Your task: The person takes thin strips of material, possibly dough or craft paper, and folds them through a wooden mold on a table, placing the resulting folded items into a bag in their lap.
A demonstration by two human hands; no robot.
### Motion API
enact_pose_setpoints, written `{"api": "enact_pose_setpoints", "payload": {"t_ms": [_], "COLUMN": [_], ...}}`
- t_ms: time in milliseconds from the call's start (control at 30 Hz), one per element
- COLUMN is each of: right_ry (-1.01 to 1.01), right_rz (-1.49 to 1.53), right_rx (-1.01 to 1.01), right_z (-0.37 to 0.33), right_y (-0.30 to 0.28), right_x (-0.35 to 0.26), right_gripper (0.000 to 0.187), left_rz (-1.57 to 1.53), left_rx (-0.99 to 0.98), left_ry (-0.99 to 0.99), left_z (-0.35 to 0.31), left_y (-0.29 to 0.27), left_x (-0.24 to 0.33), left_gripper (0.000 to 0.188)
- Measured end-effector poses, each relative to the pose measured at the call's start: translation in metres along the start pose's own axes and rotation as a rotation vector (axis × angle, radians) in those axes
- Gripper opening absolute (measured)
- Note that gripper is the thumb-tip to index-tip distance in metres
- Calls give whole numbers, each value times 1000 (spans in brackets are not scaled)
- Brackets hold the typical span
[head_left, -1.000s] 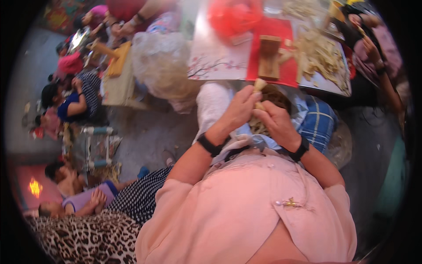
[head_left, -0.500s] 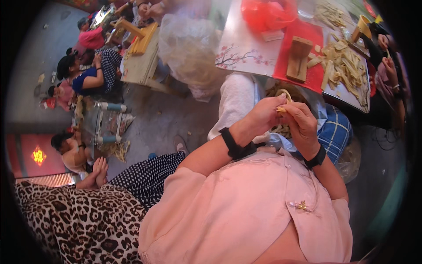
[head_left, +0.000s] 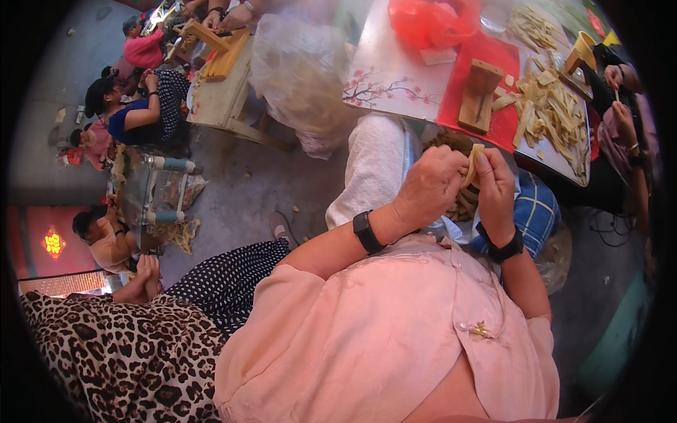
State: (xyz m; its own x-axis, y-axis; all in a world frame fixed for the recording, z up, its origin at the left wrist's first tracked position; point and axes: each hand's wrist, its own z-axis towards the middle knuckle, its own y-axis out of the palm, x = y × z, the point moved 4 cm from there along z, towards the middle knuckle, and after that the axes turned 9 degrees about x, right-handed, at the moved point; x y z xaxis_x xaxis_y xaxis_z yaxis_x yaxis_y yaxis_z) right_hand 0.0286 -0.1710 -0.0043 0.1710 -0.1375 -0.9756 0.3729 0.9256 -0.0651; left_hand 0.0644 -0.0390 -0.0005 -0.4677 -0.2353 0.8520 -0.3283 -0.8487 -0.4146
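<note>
Both my hands are raised over my lap, with a pale yellow, flat strip (head_left: 472, 163) bent between them. My left hand (head_left: 434, 185) is curled round one part of it, its fingertips turned away from view. The strip's upper end stands between the thumb and fingers of my right hand (head_left: 497, 189). Just beneath the hands, partly hidden by them, is a heap of similar strips (head_left: 462, 206) in my lap. What the strip is made of, I cannot tell.
Ahead, a table (head_left: 395, 106) bears a red sheet (head_left: 451, 106), a wooden block (head_left: 482, 95), a red plastic bag (head_left: 434, 25) and piled strips (head_left: 553, 106). Left of it stands a big clear bag (head_left: 300, 77). A co-worker's hands (head_left: 620, 106) are at the far right; other people sit left.
My hands have drawn apart slightly. The left has turned its back up and hides more of the strip; the right is more upright, with the strip's end showing at its thumb.
</note>
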Motion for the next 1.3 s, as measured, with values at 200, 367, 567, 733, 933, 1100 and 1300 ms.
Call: {"api": "enact_pose_setpoints", "payload": {"t_ms": [200, 367, 567, 733, 933, 1100, 1300], "right_ry": [507, -167, -268, 375, 373, 452, 603], "right_rz": [465, -124, -152, 425, 374, 421, 650], "right_rx": [-132, -146, -33, -310, -133, -100, -82], "right_z": [-9, -12, 1, -10, 0, 13, 25], "right_y": [11, -2, -18, -13, -11, -11, -33], "right_x": [3, -30, -33, -20, -10, 2, 4], "right_gripper": [17, 16, 11, 19, 17, 19, 24], "left_rz": [-25, -66, -1051, -339, -590, -362, -149], "left_rx": [326, 198, -77, 18, 60, 75, 77], "left_ry": [392, 161, -561, -101, -213, -191, -57], "left_z": [11, 11, 6, 10, 9, 16, 32], "left_y": [-14, -11, 7, -8, 2, -8, -31], "left_x": [30, 13, -10, -2, 2, 4, 0], "left_gripper": [21, 16, 15, 15, 16, 13, 12]}}
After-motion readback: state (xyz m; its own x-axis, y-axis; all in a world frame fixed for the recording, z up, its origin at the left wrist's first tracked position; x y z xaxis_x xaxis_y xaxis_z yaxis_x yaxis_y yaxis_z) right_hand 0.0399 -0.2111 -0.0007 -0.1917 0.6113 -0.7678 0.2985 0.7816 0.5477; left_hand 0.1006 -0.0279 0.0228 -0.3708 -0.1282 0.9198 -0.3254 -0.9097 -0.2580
